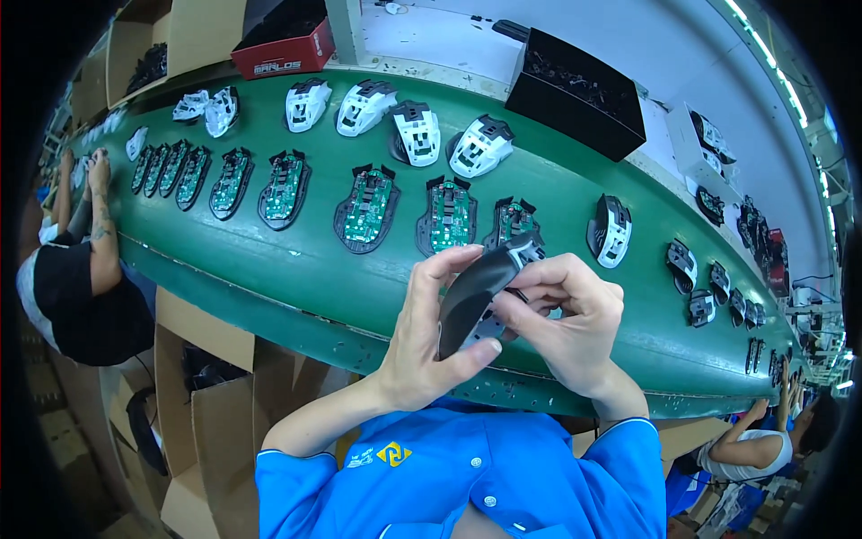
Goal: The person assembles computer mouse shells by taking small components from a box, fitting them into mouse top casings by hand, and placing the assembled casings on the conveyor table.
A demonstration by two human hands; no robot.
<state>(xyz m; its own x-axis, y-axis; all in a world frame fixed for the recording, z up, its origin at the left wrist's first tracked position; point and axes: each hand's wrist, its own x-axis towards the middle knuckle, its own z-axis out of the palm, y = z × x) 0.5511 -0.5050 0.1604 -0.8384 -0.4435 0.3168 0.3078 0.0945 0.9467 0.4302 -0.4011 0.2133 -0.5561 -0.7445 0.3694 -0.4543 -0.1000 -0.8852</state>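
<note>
A computer mouse shell point(478, 292), black outside with white parts inside, is held up over the table's near edge. My left hand point(420, 328) wraps round its left side, thumb along the bottom. With bent fingers my right hand point(570, 314) reaches to its inner side, pinching a small dark part point(518, 295) whose kind I cannot make out. Just beyond lie black mouse bases with green circuit boards point(449, 216), one partly hidden behind the shell. Farther back, white-and-black mouse shells point(416, 135) stand in a row.
The long green table point(296, 287) curves across the view. A black box of small dark parts point(575, 99) and a red box point(283, 56) stand at its far edge. Cardboard boxes point(215, 431) are at lower left. Other people point(85, 301) sit at left and right.
</note>
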